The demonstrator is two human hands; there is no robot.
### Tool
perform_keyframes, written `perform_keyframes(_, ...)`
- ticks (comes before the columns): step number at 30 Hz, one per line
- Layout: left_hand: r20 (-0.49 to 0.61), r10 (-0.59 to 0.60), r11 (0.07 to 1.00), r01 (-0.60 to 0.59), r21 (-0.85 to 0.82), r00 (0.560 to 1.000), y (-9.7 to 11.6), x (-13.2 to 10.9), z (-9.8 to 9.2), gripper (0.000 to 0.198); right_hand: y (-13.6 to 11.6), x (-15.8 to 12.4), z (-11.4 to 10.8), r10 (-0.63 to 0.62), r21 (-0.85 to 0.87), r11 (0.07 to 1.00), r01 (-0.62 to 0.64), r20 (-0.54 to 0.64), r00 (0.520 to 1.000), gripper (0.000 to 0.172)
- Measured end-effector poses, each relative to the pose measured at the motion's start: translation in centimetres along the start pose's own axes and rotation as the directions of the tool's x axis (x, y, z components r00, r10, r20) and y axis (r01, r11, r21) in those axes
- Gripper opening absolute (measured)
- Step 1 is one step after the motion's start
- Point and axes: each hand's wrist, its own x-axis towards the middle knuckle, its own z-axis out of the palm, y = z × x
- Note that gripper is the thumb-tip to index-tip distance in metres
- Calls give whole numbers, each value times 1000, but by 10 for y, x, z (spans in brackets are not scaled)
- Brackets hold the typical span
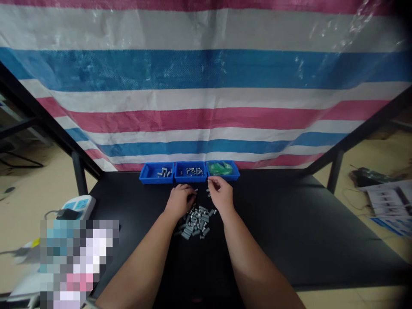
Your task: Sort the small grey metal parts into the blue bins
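Note:
A loose pile of small grey cylindrical pieces (197, 221), mixed with shiny screw-like bits, lies on the black table. My left hand (180, 201) is at the pile's upper left edge, fingers curled down and thumb tucked in; what they hold, if anything, is hidden. By its fingertips is one small grey piece (196, 190). To the right, my right hand (221, 192) pinches thumb and forefinger together just in front of the bins, on something too small to name. A couple of small pieces (208, 193) lie beside its fingers.
Three blue bins stand along the back: the left bin (148, 180) with grey pieces, the middle bin (180, 179) with small screws, the right bin (236, 175) with a green bag (220, 168). Behind hangs a striped sheet (206, 120). A power strip (85, 205) sits at left.

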Motion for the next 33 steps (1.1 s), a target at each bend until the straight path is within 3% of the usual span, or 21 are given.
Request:
perform_keyframes(7,-181,-111,973,69,-221,977,-9,-5,-6,12,0,-4,14,-40,6,999,40,74,996,23)
perform_keyframes(10,-281,-260,898,125,-421,924,-12,-6,-12,6,1,-5,21,-73,11,997,72,99,992,23)
perform_keyframes(12,-294,-411,760,146,-634,863,-17,-5,-15,19,2,-4,26,-72,47,997,68,85,994,23)
perform_keyframes(15,-261,-601,450,50,-891,756,-27,-1,-20,33,6,-1,33,-17,144,990,11,42,999,25)
perform_keyframes(18,-233,-730,224,-98,-970,642,-36,1,-27,40,9,3,39,23,273,961,-34,42,999,35)
perform_keyframes(21,-194,-775,115,-169,-979,602,-39,2,-34,47,7,3,40,-8,340,940,-16,70,998,46)
perform_keyframes(24,-198,-749,108,-179,-978,632,-37,2,-37,49,2,2,33,-82,277,958,71,28,996,35)
perform_keyframes(27,-227,-670,181,-140,-973,707,-33,0,-37,41,-4,0,21,-178,115,978,175,25,984,18)
perform_keyframes(29,-253,-580,306,-80,-949,775,-30,-2,-35,35,-9,-1,13,-224,40,974,222,81,971,15)
perform_keyframes(33,-271,-357,651,30,-759,894,-25,-8,-30,26,-15,-3,6,-244,-33,964,265,293,924,13)
